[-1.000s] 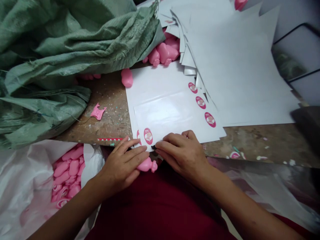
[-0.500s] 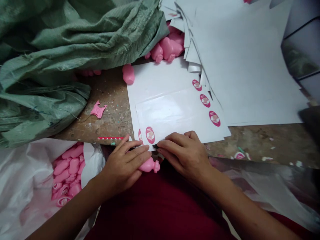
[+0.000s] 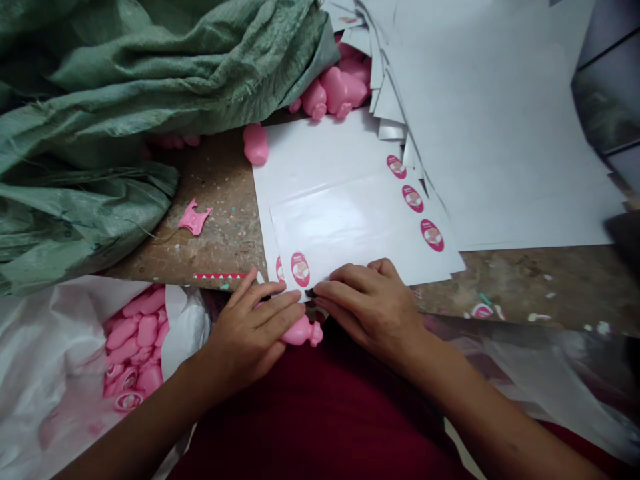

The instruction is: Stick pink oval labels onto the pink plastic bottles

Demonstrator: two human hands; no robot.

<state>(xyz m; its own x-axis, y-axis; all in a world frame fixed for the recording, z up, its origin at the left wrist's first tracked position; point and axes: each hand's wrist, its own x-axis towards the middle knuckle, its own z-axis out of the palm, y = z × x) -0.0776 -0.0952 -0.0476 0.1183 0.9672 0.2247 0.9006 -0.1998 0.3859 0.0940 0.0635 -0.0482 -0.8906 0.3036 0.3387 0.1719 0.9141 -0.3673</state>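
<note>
My left hand point(image 3: 253, 330) is closed around a small pink plastic bottle point(image 3: 303, 332), whose narrow neck points right past my fingers. Its fingertips also rest at the lower left corner of a white sticker sheet point(image 3: 340, 223). Just above those fingers is an oval pink-and-white sticker point(image 3: 301, 269) on the sheet. My right hand point(image 3: 373, 303) pinches a small dark object point(image 3: 311, 293) at the sheet's near edge; what kind it is I cannot make out. Several more oval stickers, among them one on the right point(image 3: 432, 235), run up the sheet's right side.
A green woven sack point(image 3: 165, 87) covers the table's back left, with pink bottles point(image 3: 343, 87) spilling out beside it. Large white sheets point(image 3: 500, 133) lie at right. Below left, a white bag point(image 3: 50, 347) holds several pink bottles. A pink plastic scrap point(image 3: 195, 218) lies on the worn tabletop point(image 3: 225, 180).
Both hands keep nearly the same pose at the sheet's near edge. The bottle's neck sits very slightly farther right, and the whole view has shifted a little.
</note>
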